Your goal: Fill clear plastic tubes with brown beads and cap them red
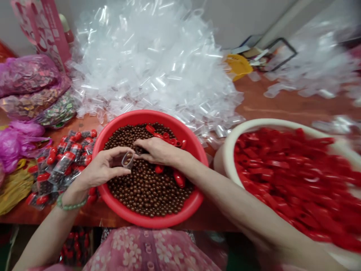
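Observation:
My left hand (105, 167) grips a small clear plastic container (128, 160) between thumb and fingers, its rounded open end showing. Both are over the red basin (152, 222), which is filled with shiny brown beads (152, 188). Beside the container, my right hand (155, 150) dips low into the beads, its fingers curled around some of them; how many is hidden. Several red plastic caps (179, 178) lie on the beads around my right hand and under its wrist.
Left of the basin is a heap of bead-filled clear containers with red caps (63, 165). A large pile of empty clear containers (152, 64) rises behind it. On the right stands a white tub (229, 158) of red caps. Bags (28, 75) sit far left; a yellow scoop-like item (238, 66) lies behind.

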Motion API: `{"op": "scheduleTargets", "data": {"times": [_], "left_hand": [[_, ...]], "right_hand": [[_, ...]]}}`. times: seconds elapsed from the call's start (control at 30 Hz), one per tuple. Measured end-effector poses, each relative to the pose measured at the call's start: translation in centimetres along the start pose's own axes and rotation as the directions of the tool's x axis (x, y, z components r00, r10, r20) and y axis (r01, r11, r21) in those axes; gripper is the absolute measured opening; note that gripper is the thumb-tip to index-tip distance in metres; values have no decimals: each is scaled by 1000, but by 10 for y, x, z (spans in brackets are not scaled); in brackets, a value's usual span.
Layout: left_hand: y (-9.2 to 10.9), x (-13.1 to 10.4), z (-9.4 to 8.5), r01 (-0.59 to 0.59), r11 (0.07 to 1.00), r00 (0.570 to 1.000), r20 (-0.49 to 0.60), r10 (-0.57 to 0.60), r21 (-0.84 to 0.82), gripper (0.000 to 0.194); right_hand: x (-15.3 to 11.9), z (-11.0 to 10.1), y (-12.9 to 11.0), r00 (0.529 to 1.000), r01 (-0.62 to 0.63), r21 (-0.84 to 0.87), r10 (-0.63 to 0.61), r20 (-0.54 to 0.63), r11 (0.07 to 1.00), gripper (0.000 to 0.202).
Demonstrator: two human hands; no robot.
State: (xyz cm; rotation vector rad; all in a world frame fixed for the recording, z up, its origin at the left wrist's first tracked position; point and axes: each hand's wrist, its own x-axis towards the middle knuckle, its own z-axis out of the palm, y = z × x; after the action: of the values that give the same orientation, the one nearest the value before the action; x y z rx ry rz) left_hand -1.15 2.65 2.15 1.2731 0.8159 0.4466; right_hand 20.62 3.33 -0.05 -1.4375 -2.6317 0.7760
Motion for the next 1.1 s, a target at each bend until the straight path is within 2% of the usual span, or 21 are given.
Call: {"op": "scheduleTargets", "data": {"times": [0.17,0.33,0.4,0.47,0.57,0.73,0.9,0.93,1.0,1.03,1.07,1.1], "left_hand": [[-8,-3,10,7,999,988,-155,-13,-41,50],[-16,-1,18,-36,986,964,-265,-8,-161,53],[-18,-1,19,-43,979,958,-285,-17,-200,54],[-21,0,21,-68,970,951,-309,-8,-235,55],[-23,1,23,-104,961,937,-348,8,-256,54],[-22,1,24,-104,958,932,-362,-1,-269,54],[-23,2,23,-105,945,943,-334,-4,-309,49],[-24,2,23,-106,942,945,-326,-4,-318,47],[-23,2,24,-103,936,951,-310,-7,-337,44],[-22,2,24,-101,931,952,-305,-12,-352,43],[-21,2,26,-99,925,953,-303,-19,-368,43],[-20,2,28,-99,919,952,-305,-24,-381,42]], "right_hand": [[10,1,-14,998,-60,-90,61,14,994,19],[-7,-6,-13,999,-42,-128,39,-30,991,31],[-17,-13,-6,987,-109,-126,92,-133,986,35],[-22,-21,5,940,-270,-128,233,-248,954,27],[-15,-28,20,884,-416,-139,364,-293,899,22],[16,-18,27,838,-511,-188,439,-324,838,29],[20,-10,27,843,-497,-185,421,-334,848,26],[17,-11,28,842,-486,-167,409,-350,858,28],[9,-15,30,831,-420,-1,385,-401,907,32],[5,-17,31,821,-336,177,380,-426,925,33],[2,-18,30,818,-220,392,388,-425,893,34],[-2,-19,29,828,-108,586,399,-394,803,36]]}}
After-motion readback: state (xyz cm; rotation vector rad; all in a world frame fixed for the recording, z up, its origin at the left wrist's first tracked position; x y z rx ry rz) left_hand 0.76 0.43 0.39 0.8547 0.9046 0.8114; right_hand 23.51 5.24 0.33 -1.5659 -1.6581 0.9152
